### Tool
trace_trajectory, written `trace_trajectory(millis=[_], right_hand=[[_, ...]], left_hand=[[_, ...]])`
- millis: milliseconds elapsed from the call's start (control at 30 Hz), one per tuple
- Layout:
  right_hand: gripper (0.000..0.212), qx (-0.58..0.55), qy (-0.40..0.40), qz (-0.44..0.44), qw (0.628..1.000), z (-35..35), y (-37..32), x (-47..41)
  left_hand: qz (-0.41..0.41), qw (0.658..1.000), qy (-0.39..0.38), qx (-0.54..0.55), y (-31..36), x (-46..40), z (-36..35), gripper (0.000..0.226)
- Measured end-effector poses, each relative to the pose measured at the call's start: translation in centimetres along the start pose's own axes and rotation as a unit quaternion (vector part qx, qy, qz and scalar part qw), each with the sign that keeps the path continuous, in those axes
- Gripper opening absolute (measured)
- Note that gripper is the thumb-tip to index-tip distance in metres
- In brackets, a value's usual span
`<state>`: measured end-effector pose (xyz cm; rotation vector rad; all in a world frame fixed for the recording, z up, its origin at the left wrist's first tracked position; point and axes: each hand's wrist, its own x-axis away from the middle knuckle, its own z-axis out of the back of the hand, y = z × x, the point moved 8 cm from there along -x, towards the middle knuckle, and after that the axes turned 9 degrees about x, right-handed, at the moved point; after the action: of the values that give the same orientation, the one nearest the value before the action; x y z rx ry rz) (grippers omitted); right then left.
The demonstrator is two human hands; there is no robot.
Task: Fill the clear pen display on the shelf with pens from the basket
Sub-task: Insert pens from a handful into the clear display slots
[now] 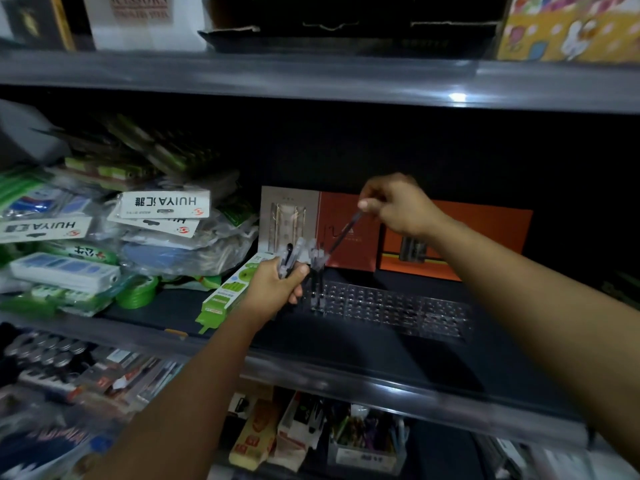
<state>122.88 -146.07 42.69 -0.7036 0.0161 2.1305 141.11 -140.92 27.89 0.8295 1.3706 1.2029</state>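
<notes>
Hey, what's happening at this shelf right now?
A person is stocking a clear pen display on the dark shelf. The left hand grips a bundle of pens, while the right hand pinches a single dark pen, angled down toward the display's left end. A few pens already stand there; most holes look empty.
</notes>
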Motion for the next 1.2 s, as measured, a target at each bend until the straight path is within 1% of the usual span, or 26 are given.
trace_trajectory(millis=[67, 133, 300, 400, 533, 700, 833, 900, 1033, 1200], right_hand=[[0.012, 0.013, 0.003, -0.016, 1.0, 0.1, 1.1, 0.0], [0.011, 0.03, -0.003, -0.019, 0.999, -0.3, 1.6, 0.0], [0.008, 0.042, -0.021, 0.002, 0.999, -3.3, 1.7, -0.1], [0.01, 0.035, -0.031, 0.016, 0.999, -4.7, 1.4, -0.6], [0.013, 0.044, -0.063, 0.04, 0.996, -6.5, 0.7, -1.3], [0.008, 0.052, -0.084, 0.068, 0.993, -7.8, 0.3, -1.6], [0.008, 0.061, -0.106, 0.082, 0.989, -9.2, 0.0, -1.6], [0.009, 0.064, -0.115, 0.08, 0.988, -10.0, 0.0, -1.6], [0.023, 0.04, -0.11, 0.063, 0.991, -10.4, -0.1, -2.2], [0.017, 0.034, -0.123, 0.054, 0.99, -10.9, 0.0, -2.7]], left_hand=[[-0.003, 1.0, 0.013, 0.0, -0.2, -0.2, 0.3, 0.016], [-0.007, 1.0, 0.018, 0.002, -0.1, -0.4, 0.2, 0.014], [-0.025, 1.0, 0.015, 0.0, 0.3, -0.9, -0.9, 0.012], [-0.033, 0.999, 0.016, -0.006, 0.4, -1.2, -1.2, 0.014], [-0.036, 0.999, 0.023, -0.012, 0.3, -1.4, -1.1, 0.018], [-0.028, 0.999, 0.042, -0.005, -0.2, -1.6, -0.6, 0.022], [-0.017, 0.999, 0.046, 0.015, -0.6, -2.0, -0.3, 0.02], [-0.015, 0.999, 0.048, 0.02, -0.6, -2.0, -0.2, 0.02], [-0.016, 0.998, 0.045, 0.026, -0.6, -2.1, 0.0, 0.022], [-0.016, 0.998, 0.046, 0.032, -0.7, -2.2, 0.2, 0.023]])
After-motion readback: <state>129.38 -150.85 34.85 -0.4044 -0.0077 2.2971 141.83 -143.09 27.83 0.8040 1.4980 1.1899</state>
